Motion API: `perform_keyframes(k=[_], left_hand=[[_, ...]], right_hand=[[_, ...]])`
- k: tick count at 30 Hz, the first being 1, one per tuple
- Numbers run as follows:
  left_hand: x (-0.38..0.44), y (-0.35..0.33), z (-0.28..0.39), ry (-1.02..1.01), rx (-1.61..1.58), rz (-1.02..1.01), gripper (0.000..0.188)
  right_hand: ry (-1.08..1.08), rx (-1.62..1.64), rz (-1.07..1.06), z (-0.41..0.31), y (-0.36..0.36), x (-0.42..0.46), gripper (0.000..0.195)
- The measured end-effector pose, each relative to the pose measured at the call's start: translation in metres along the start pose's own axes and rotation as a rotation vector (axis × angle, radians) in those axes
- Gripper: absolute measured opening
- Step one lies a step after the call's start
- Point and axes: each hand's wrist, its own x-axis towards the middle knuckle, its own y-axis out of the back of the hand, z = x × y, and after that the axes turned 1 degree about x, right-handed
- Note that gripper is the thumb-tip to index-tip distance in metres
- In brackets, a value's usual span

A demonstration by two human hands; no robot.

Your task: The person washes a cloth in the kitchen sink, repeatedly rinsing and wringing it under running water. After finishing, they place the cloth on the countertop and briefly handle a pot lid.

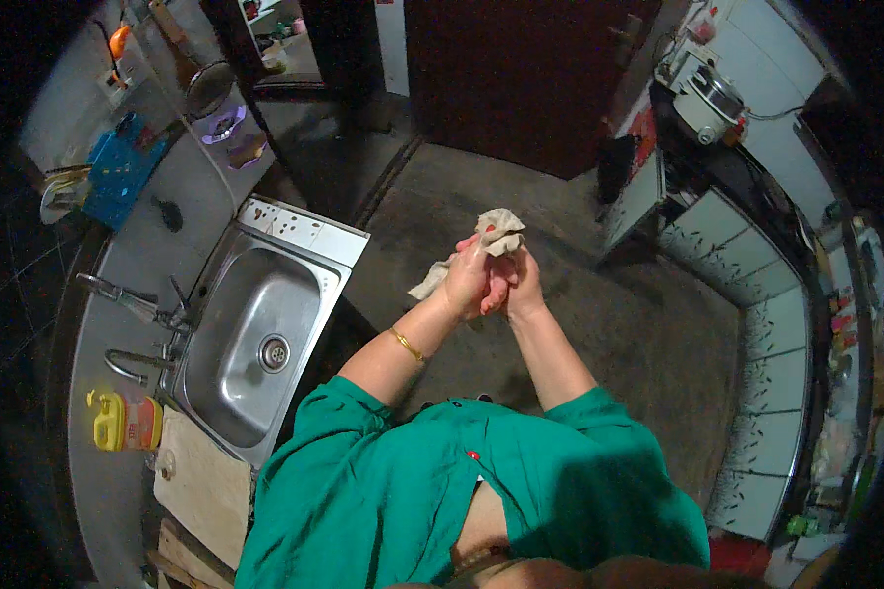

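Both my hands are together in front of me, above the floor, with a pale beige cloth [499,230] bunched between them. One end of the cloth sticks up past my fingers; another part hangs out to the left, beyond my left wrist. My left hand [468,280] grips it from the left, and a gold bangle [407,344] circles that forearm. Pressed in from the other side, my right hand [524,283] also holds the cloth. The fingers overlap, so the middle of the cloth is hidden.
To my left is a steel sink [295,269] with a tap [129,364] and a yellow bottle [110,423] beside it. A dark door [501,81] stands ahead. On the right, a tiled counter [770,375] curves round, with a white electric cooker [707,107] at its far end.
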Motion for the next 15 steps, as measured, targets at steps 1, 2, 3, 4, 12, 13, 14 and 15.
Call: perform_keyframes(k=[1, 2, 3, 4, 12, 13, 14, 15], left_hand=[[-0.001, 0.001, -0.001, -0.109, 0.042, -0.019, 0.044], [0.001, 0.011, -0.006, -0.12, 0.131, -0.002, 0.041], [0.003, 0.014, -0.007, -0.13, 0.222, 0.008, 0.04], [0.002, 0.017, -0.008, -0.06, 0.053, 0.073, 0.041], [0.051, 0.024, -0.044, -0.084, -0.456, -0.024, 0.018], [0.054, 0.018, -0.052, -0.096, -0.482, 0.004, 0.018], [0.059, 0.011, -0.06, -0.107, -0.507, 0.033, 0.018], [0.063, 0.002, -0.062, -0.108, -0.468, 0.057, 0.019]], right_hand=[[0.004, -0.071, 0.059, -0.003, -0.005, -0.005, 0.043], [0.009, -0.141, 0.118, -0.007, -0.008, -0.01, 0.042], [0.161, -0.199, 0.186, -0.006, -0.011, -0.008, 0.04], [0.308, -0.269, 0.264, -0.006, -0.015, -0.008, 0.038], [0.477, -1.224, 0.011, -0.01, -0.026, -0.033, 0.069], [0.463, -1.141, 0.038, -0.013, -0.027, -0.036, 0.07], [0.448, -1.059, 0.064, -0.018, -0.025, -0.039, 0.07], [0.391, -1.007, 0.088, -0.026, -0.022, -0.042, 0.071]])
